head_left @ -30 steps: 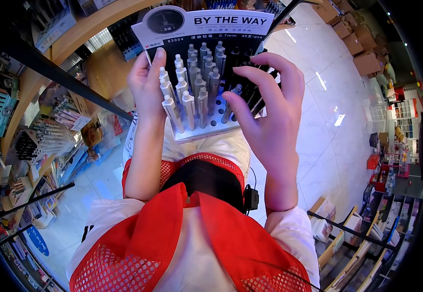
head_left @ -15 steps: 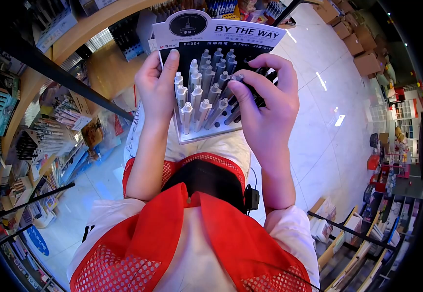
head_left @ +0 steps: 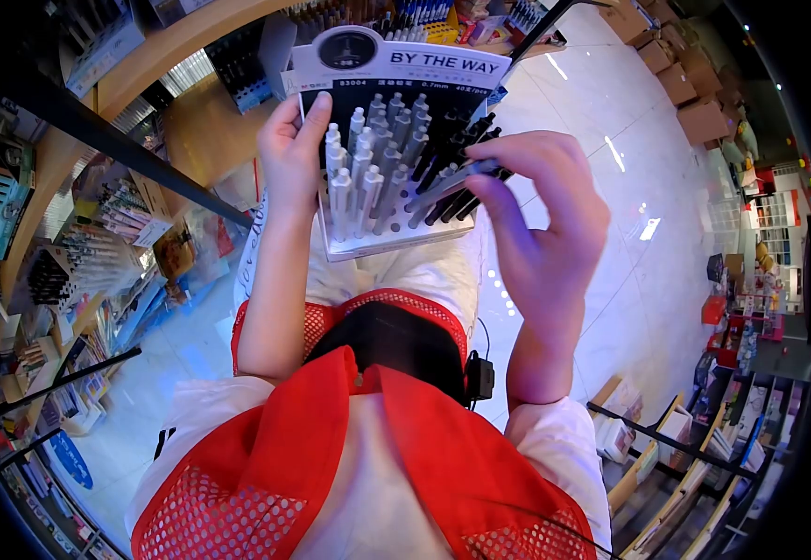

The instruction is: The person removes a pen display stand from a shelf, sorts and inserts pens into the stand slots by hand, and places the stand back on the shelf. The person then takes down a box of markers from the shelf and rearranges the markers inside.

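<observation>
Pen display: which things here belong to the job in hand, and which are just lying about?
In the job, it seems:
- display stand, gripped by the left hand
- grey pen, tilted in the right hand
- white pens standing in the stand

Apparently just lying about:
- cardboard boxes, beyond the right hand
- black pens on the left shelf

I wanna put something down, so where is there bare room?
The brown wooden shelf between the left hand and slanting black bar; the shiny white tiled floor between the right hand and brown cardboard boxes. Crowded: the white pencil stand.
</observation>
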Available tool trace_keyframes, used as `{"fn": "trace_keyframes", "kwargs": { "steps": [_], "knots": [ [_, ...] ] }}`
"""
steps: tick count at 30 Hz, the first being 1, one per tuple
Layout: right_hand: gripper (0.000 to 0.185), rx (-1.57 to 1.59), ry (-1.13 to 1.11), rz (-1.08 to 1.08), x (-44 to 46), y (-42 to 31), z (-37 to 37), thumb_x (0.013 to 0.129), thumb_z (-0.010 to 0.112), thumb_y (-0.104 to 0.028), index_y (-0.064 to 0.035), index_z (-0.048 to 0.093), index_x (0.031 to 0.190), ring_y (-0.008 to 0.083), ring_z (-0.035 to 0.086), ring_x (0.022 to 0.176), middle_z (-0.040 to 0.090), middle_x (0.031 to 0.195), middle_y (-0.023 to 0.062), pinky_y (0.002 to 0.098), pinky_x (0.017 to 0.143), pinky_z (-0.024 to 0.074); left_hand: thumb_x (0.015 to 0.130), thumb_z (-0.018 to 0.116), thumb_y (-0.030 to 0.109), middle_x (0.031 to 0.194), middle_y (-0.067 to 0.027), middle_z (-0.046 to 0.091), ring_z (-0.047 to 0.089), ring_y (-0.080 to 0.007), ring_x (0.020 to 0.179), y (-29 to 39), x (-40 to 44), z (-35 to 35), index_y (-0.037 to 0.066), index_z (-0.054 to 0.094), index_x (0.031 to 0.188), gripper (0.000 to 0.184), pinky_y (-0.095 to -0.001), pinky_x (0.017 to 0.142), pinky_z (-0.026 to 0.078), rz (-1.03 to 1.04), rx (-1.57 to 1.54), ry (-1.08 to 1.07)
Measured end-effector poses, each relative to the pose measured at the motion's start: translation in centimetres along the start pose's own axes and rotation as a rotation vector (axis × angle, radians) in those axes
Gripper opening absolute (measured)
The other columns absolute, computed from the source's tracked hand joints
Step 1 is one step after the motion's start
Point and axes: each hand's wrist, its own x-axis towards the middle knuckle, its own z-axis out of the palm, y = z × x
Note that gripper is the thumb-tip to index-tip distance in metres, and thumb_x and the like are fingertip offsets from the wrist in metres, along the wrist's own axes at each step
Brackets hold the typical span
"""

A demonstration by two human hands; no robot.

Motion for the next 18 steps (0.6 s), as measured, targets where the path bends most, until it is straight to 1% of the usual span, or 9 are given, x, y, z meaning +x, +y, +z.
{"fn": "trace_keyframes", "kwargs": {
  "steps": [1,4,5,8,11,14,18],
  "knots": [
    [0.021,0.027,-0.023,0.003,-0.2,0.1,0.3,0.061,0.069,-0.002,-0.0075,0.061,0.080,0.0221,0.054,0.075,0.060,0.075,0.0034,0.0320,0.070,0.0404,0.085,0.057,0.014,0.082,-0.0039,0.064,0.057,-0.0068,0.070,0.0,0.1,-0.1,-0.001,0.060,0.094,0.018,-0.0202,0.062,0.044,-0.013,-0.032,0.006],
    [0.022,0.018,-0.102,-0.066,-0.3,0.5,0.8,0.060,0.069,-0.002,-0.0081,0.061,0.080,0.0221,0.053,0.077,0.059,0.073,0.0022,0.0330,0.070,0.0391,0.085,0.057,0.014,0.083,-0.0042,0.063,0.058,-0.0071,0.069,0.6,0.0,-0.1,-0.001,0.060,0.095,0.018,-0.0204,0.062,0.045,-0.059,-0.079,0.015],
    [0.022,0.030,-0.088,-0.075,-0.3,0.4,0.9,0.059,0.070,-0.003,-0.0086,0.061,0.079,0.0223,0.052,0.078,0.057,0.072,0.0009,0.0339,0.071,0.0383,0.085,0.057,0.015,0.083,-0.0047,0.063,0.058,-0.0075,0.069,0.6,0.1,-0.2,-0.001,0.060,0.094,0.018,-0.0209,0.063,0.045,-0.054,-0.080,0.009],
    [0.022,0.025,-0.123,-0.097,0.1,-0.2,0.6,0.058,0.070,0.002,-0.0054,0.063,0.078,0.0219,0.053,0.079,0.061,0.073,0.0042,0.0287,0.063,0.0449,0.085,0.057,0.015,0.084,-0.0048,0.063,0.058,-0.0078,0.069,0.8,0.1,-0.3,-0.001,0.060,0.094,0.018,-0.0210,0.064,0.046,-0.048,-0.068,0.001],
    [0.022,0.046,-0.178,-0.115,0.1,-0.6,0.4,0.056,0.071,-0.001,-0.0063,0.064,0.076,0.0219,0.054,0.080,0.061,0.072,0.0031,0.0296,0.066,0.0442,0.085,0.057,0.015,0.084,-0.0047,0.064,0.058,-0.0079,0.070,0.8,0.1,-0.3,0.000,0.060,0.094,0.018,-0.0209,0.064,0.046,-0.044,-0.070,-0.013],
    [0.022,0.047,-0.184,-0.129,-0.2,-1.1,0.4,0.055,0.072,-0.004,-0.0069,0.064,0.074,0.0217,0.054,0.079,0.061,0.071,0.0021,0.0301,0.068,0.0432,0.085,0.057,0.014,0.083,-0.0047,0.064,0.058,-0.0079,0.069,0.9,0.0,-0.1,0.000,0.060,0.094,0.017,-0.0208,0.064,0.046,-0.054,-0.071,-0.001],
    [0.021,0.085,-0.198,-0.110,-0.5,-1.6,0.2,0.054,0.072,-0.005,-0.0070,0.064,0.073,0.0218,0.054,0.077,0.062,0.072,0.0020,0.0304,0.069,0.0427,0.086,0.056,0.014,0.083,-0.0047,0.063,0.058,-0.0078,0.069,0.6,0.1,-0.3,0.000,0.060,0.094,0.017,-0.0209,0.063,0.046,-0.072,-0.069,0.018]
  ]
}}
